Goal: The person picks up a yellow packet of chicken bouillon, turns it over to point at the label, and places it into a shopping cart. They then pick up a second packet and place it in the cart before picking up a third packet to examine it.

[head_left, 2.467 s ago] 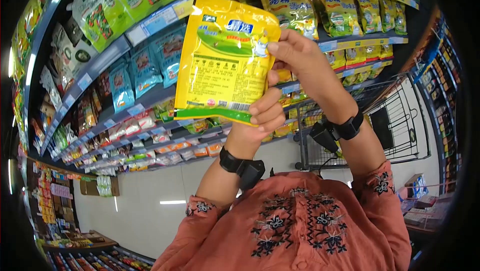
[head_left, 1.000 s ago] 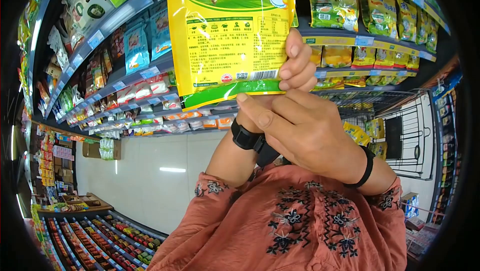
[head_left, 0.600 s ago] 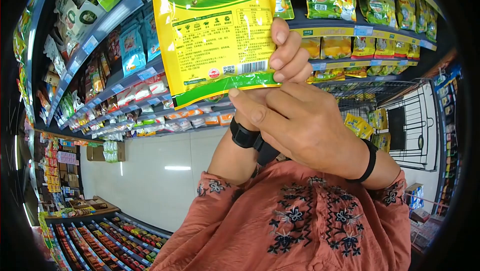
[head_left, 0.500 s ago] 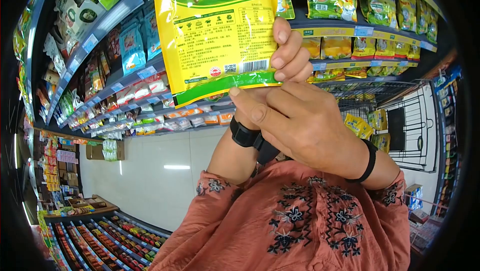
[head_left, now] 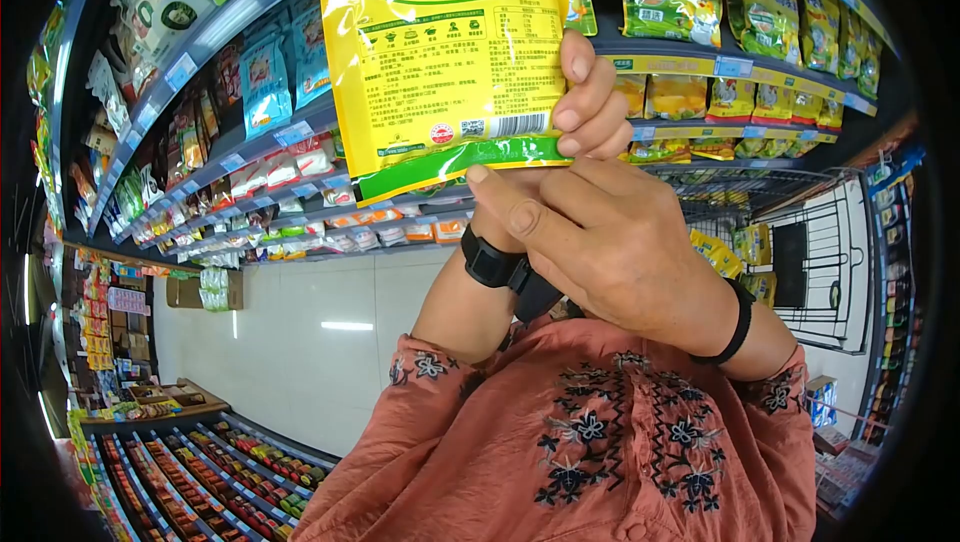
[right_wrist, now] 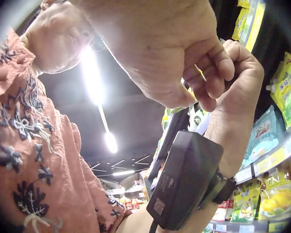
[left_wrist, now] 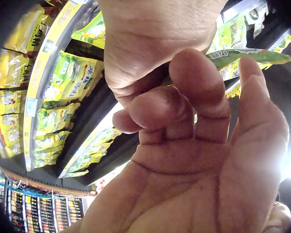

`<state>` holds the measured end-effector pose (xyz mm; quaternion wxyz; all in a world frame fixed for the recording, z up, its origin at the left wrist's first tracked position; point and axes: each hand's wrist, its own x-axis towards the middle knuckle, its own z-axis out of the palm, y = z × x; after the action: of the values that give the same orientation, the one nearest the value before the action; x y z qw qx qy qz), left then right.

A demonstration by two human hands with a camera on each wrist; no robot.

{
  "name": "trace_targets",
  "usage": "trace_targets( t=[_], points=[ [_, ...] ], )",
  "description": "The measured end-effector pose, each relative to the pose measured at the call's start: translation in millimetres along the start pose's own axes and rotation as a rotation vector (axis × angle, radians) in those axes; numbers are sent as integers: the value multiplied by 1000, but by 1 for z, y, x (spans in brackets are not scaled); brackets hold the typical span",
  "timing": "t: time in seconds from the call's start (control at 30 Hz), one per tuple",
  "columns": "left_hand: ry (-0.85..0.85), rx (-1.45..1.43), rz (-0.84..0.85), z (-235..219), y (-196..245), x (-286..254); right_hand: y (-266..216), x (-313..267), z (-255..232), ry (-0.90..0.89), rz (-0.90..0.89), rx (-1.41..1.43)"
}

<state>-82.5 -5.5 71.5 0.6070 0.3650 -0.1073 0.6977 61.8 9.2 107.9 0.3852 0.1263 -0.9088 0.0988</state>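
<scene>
The yellow packet (head_left: 450, 72) tilts slightly just above the right thumb. The left hand (head_left: 595, 107), forearm raised, curls its fingers round the lower right edge. Crossing before it, back showing, the right hand (head_left: 620, 247) pinches the bottom edge. Shelves (head_left: 730, 67) stand beyond the fingers, a wire cart (head_left: 825, 252) rightward.

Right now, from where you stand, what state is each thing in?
Yellow packet: held up, printed face showing, top cut off.
Left hand: fingers curled, gripping the packet's side.
Right hand: thumb by the packet's lower edge, grip unclear.
Left wristband: fastened.
Cart: loaded with some packets.
Blue packets: shelved, upright.
Ceiling light: lit.
</scene>
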Motion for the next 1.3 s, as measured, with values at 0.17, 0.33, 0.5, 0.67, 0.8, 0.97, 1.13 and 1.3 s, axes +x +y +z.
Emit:
trace_targets(
  t=[0.17, 0.33, 0.5, 0.67, 0.8, 0.97, 1.13, 1.3],
  points=[
    [15, -4, 4, 0, -1, -1, 0, 0, -3, -19, 5, -8],
    [10, 17, -20, 0, -2, 1, 1, -1, -3, -21, 7, -16],
    [207, 111, -8, 11, -7, -3, 2, -3, -22, -47, 143, 196],
    [358, 377, 49, 30, -1, 6, 21, 5, -70, 30, 334, 608],
    [532, 1190, 132, 59, 5, 29, 35, 7, -104, 103, 355, 815],
    [547, 1087, 138, 81, 13, 79, 64, 7, -129, 118, 525, 740],
    [456, 1372, 116, 83, 18, 138, 123, 15, -168, 174, 621, 939],
    [500, 1640, 288, 69, 29, 205, 187, 3, -202, 373, 681, 730]
  ],
)
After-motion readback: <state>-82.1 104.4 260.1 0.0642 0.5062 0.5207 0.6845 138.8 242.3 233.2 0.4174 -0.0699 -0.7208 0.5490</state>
